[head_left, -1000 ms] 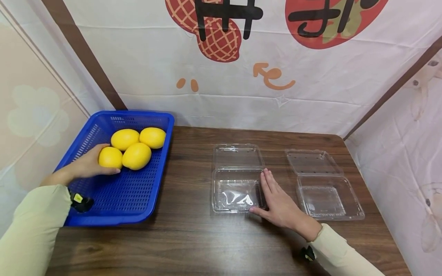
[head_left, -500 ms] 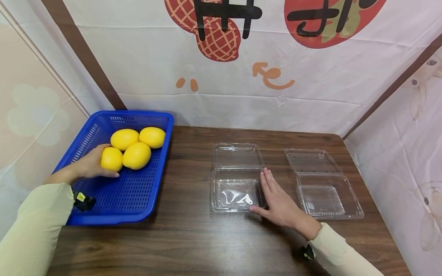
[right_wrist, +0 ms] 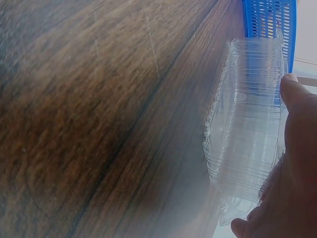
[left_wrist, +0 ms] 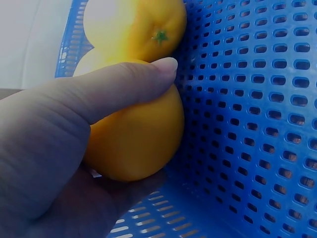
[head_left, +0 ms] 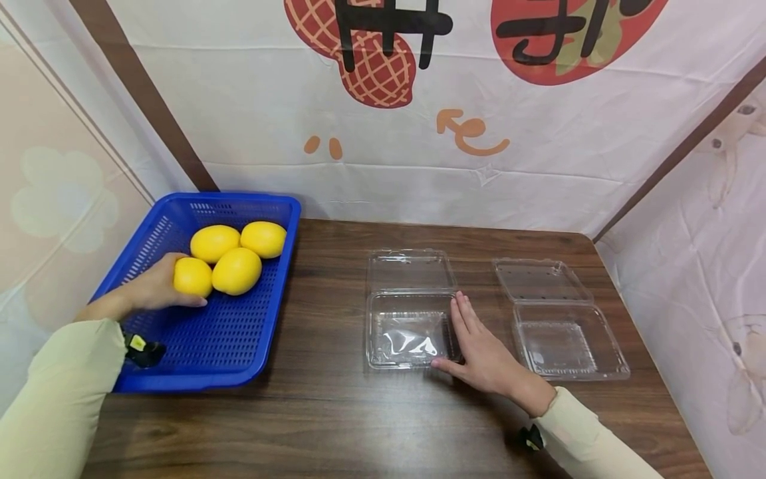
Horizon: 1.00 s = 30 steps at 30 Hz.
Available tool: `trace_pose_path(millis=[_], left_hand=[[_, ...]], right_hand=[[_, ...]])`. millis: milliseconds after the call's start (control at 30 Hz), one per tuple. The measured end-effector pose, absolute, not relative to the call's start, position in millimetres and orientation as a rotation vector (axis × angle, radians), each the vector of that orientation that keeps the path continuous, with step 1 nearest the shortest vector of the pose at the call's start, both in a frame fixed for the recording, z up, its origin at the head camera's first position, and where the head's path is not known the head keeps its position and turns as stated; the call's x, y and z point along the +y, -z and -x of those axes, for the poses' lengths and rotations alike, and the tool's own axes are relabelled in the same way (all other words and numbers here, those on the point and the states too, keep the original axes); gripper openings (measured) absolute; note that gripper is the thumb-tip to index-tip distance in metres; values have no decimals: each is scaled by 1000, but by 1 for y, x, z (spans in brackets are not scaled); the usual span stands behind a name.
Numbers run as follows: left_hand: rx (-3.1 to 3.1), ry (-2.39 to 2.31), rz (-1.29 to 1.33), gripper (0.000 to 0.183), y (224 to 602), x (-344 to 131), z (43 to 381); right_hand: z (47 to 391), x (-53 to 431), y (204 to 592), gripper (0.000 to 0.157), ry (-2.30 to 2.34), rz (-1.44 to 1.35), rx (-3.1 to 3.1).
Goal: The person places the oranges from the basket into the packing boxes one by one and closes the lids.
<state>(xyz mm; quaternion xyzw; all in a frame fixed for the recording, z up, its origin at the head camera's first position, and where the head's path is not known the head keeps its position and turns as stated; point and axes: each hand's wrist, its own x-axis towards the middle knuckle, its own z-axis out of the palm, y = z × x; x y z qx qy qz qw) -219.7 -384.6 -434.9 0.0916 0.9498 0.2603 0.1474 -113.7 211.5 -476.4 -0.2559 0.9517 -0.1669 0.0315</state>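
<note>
My left hand [head_left: 157, 285] reaches into the blue basket [head_left: 276, 313] and grips the nearest-left lemon [head_left: 193, 277] between thumb and fingers. In the left wrist view the thumb lies across the top of this lemon [left_wrist: 136, 139], with fingers partly hidden beneath it. Another lemon [head_left: 237, 271] sits against it on the right, and two more lemons [head_left: 215, 243] lie just behind. My right hand [head_left: 483, 356] rests with straight fingers along the right rim of a clear plastic clamshell box [head_left: 413, 332]. Its lid is folded back, away from me.
A second clear clamshell box [head_left: 559, 346], lid also laid back, stands to the right of my right hand. Both boxes and the basket are on a brown wooden table [head_left: 335, 412]. A printed cloth [head_left: 251, 133] hangs behind the table's far edge.
The left hand's thumb and fingers have shifted slightly around the lemon, which has barely moved. My right hand has kept its place on the clamshell box.
</note>
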Motion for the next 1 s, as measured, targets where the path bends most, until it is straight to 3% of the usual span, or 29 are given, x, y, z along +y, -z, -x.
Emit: trace_pose_path(millis=[567,1000], left_hand=[[2709,-702,-220,109,428,-385,212],[2760,-722,-258,102,410,-378,212]], right_hand=[[113,212,478,114,538,780,2932],[113,211,476,114,532,765,2920]])
